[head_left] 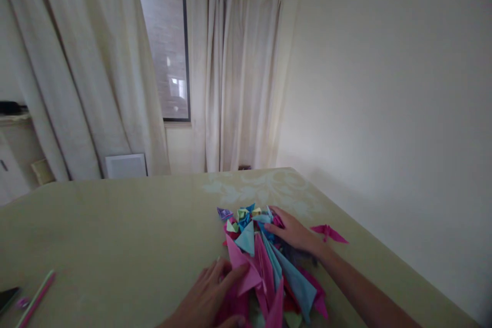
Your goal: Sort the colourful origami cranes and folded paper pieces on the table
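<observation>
A heap of folded paper origami (263, 256) in pink, light blue, magenta, green and purple lies on the table. My left hand (207, 287) is at its near left side, index finger across a pink folded paper piece (249, 279) and thumb spread lower down. Curved over the far right of the heap, my right hand (290, 228) touches light blue and magenta pieces, its thumb and fingers apart. Some fingertips of both hands are hidden. Long light blue points (295, 279) stick out toward me between the hands. A purple piece (224, 213) sits at the far left edge.
One magenta paper crane (329, 233) lies apart, right of my right forearm. At the left are a pink and green stick (37, 297), a small purple item (23, 302) and a dark flat object (7, 298). The table (115, 236) meets a wall at right; curtains (246, 61) hang behind.
</observation>
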{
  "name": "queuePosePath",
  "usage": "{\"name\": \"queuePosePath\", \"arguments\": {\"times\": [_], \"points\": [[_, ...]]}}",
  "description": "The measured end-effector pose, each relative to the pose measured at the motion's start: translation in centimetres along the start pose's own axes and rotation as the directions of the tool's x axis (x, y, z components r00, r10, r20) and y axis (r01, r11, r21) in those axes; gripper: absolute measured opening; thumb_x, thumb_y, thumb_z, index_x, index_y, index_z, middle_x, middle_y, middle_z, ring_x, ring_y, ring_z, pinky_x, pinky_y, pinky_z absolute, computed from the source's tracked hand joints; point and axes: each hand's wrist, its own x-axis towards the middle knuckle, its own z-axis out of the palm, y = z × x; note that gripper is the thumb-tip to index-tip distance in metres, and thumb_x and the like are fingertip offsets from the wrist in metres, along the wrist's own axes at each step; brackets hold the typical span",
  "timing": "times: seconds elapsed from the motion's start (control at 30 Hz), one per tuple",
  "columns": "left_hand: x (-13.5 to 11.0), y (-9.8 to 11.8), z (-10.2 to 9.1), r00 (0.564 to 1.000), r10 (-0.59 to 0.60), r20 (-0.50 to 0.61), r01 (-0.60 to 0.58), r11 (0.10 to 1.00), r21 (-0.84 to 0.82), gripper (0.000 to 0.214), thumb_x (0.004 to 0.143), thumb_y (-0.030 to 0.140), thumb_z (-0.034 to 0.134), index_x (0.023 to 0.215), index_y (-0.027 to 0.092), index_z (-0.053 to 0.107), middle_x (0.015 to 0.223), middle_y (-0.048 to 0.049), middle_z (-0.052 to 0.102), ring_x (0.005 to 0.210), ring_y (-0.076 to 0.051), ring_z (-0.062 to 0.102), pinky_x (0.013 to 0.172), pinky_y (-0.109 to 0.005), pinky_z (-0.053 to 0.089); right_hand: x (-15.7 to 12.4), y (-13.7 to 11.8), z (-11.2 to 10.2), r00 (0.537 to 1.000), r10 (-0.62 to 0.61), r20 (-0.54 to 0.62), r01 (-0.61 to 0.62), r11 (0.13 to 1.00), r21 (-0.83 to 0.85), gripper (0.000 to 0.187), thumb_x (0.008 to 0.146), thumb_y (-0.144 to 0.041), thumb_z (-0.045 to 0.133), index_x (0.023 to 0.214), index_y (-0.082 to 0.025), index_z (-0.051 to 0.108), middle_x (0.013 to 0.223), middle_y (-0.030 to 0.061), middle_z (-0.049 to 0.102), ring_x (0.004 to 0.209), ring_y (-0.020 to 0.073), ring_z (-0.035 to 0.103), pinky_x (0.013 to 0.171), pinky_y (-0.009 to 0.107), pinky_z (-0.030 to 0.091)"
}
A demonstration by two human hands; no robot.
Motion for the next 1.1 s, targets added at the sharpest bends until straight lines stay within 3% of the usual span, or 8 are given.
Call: {"name": "queuePosePath", "arguments": {"times": [0.23,0.47,0.57,0.67,0.77,0.83,1.0,1.1], "points": [[-0.7,1.7,-4.7,0.983,0.06,-0.172,-0.071,0.996,-0.054,0.05,0.1,0.052,0.051,0.147,0.034,0.048,0.135,-0.0101,0.067,0.118,-0.027,0.066,0.099,-0.035,0.056,6.3,-6.4,2.9,0.941,-0.205,0.268,0.158,0.969,0.187,0.09,0.094,-0.08,0.049,0.16,-0.02,0.041,0.164,0.0179,0.043,0.15,0.0359,0.043,0.125,0.053,0.031],[5.3,1.2,-8.5,0.792,-0.284,-0.54,0.203,0.957,-0.205,0.033,0.106,0.044,0.04,0.094,0.021,0.061,0.08,-0.0034,0.064,0.072,-0.018,0.061,0.068,-0.029,0.051,0.8,-9.3,-1.5,0.944,-0.328,0.036,0.316,0.93,0.19,0.066,0.102,-0.066,0.049,0.153,-0.024,0.051,0.153,0.0138,0.055,0.141,0.0298,0.052,0.12,0.049,0.041],[10.7,0.7,-9.1,0.853,-0.287,-0.437,0.296,0.954,-0.049,0.035,0.102,0.047,0.046,0.105,0.02,0.068,0.103,-0.01,0.07,0.099,-0.025,0.066,0.091,-0.04,0.052,-4.8,-9.0,-1.8,0.952,-0.307,-0.011,0.307,0.951,-0.026,0.068,0.097,-0.064,0.06,0.154,-0.026,0.052,0.155,0.0147,0.054,0.142,0.0353,0.051,0.119,0.053,0.042],[14.3,-0.5,-7.7,0.938,-0.317,-0.141,0.333,0.937,0.109,0.059,0.093,0.064,0.056,0.136,0.024,0.065,0.144,-0.0177,0.06,0.135,-0.04,0.053,0.113,-0.062,0.038,-10.4,-7.4,2.8,0.925,-0.362,0.119,0.377,0.914,-0.153,0.064,0.101,-0.056,0.058,0.161,-0.045,0.037,0.16,0.0041,0.05,0.143,0.0362,0.052,0.115,0.054,0.048],[14.9,-2.4,-5.7,0.914,-0.371,0.167,0.342,0.923,0.179,0.088,0.08,0.08,0.062,0.151,0.026,0.055,0.164,-0.021,0.042,0.15,-0.054,0.033,0.116,-0.079,0.02,-13.7,-4.7,8.9,0.936,-0.322,0.142,0.346,0.914,-0.212,0.07,0.101,-0.051,0.055,0.16,-0.06,0.019,0.153,-0.0067,0.058,0.138,0.0371,0.057,0.105,0.057,0.058],[13.8,-3.8,-5.1,0.915,-0.316,0.251,0.287,0.947,0.145,0.09,0.081,0.078,0.063,0.154,0.026,0.052,0.164,-0.0194,0.043,0.149,-0.051,0.037,0.119,-0.076,0.02,-14.3,-3.3,10.7,0.954,-0.277,0.111,0.297,0.918,-0.261,0.078,0.099,-0.049,0.06,0.16,-0.061,0.013,0.155,-0.0058,0.054,0.14,0.0426,0.054,0.105,0.066,0.054],[8.3,-6.0,-7.3,0.954,-0.173,0.245,0.19,0.981,-0.049,0.083,0.09,0.069,0.061,0.158,0.026,0.044,0.159,-0.0133,0.051,0.146,-0.036,0.049,0.121,-0.05,0.039,-12.0,-3.6,6.4,0.966,-0.161,0.2,0.214,0.936,-0.278,0.092,0.083,-0.057,0.08,0.161,-0.05,0.032,0.173,0.0036,0.024,0.156,0.0488,0.022,0.122,0.075,0.022],[4.5,-5.7,-9.2,0.946,-0.236,0.222,0.26,0.962,-0.087,0.083,0.091,0.067,0.062,0.16,0.026,0.04,0.164,-0.0111,0.045,0.149,-0.035,0.046,0.123,-0.049,0.038,-8.6,-4.5,4.3,0.985,-0.063,0.16,0.102,0.965,-0.243,0.084,0.089,-0.061,0.072,0.162,-0.037,0.038,0.176,0.0107,0.015,0.158,0.0437,0.021,0.125,0.064,0.025]]}}
